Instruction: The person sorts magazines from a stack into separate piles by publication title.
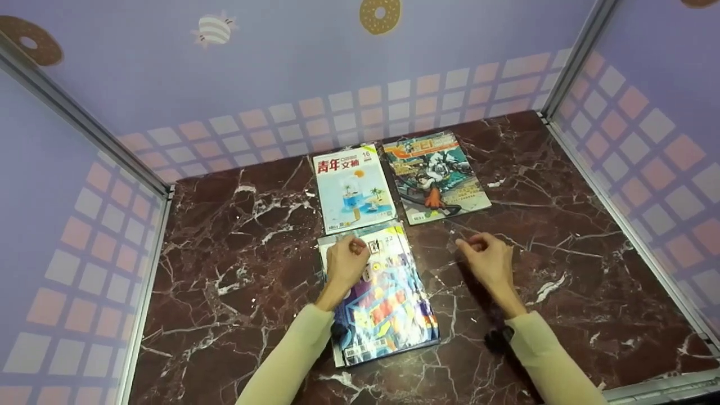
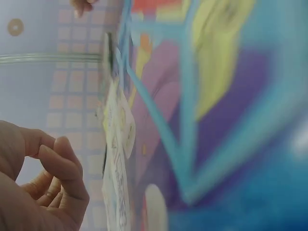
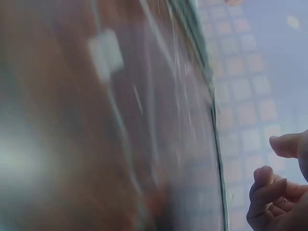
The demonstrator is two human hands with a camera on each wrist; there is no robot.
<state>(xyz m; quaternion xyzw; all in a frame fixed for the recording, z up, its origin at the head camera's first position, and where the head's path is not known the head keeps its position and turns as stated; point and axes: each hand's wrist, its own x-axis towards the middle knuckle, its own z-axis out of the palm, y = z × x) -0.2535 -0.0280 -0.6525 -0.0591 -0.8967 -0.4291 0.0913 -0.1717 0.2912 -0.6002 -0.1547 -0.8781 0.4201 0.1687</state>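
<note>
A magazine with a bright multicoloured cover (image 1: 388, 304) lies on top of a stack near the middle of the table. Over its upper left part is my left hand (image 1: 347, 261), apart from the cover in the left wrist view. Its fingers are curled, thumb and index finger meet, and nothing shows between them. My right hand (image 1: 488, 260) hovers over the bare marble to the right of the stack. Those fingers are loosely curled around nothing, with a gap between thumb and index finger in the right wrist view.
Behind the stack lies a white and light blue magazine (image 1: 355, 191), with a comic-style magazine (image 1: 436, 177) to its right. The dark red marble tabletop (image 1: 225, 326) is enclosed by purple panels (image 1: 292, 62) at the back and sides.
</note>
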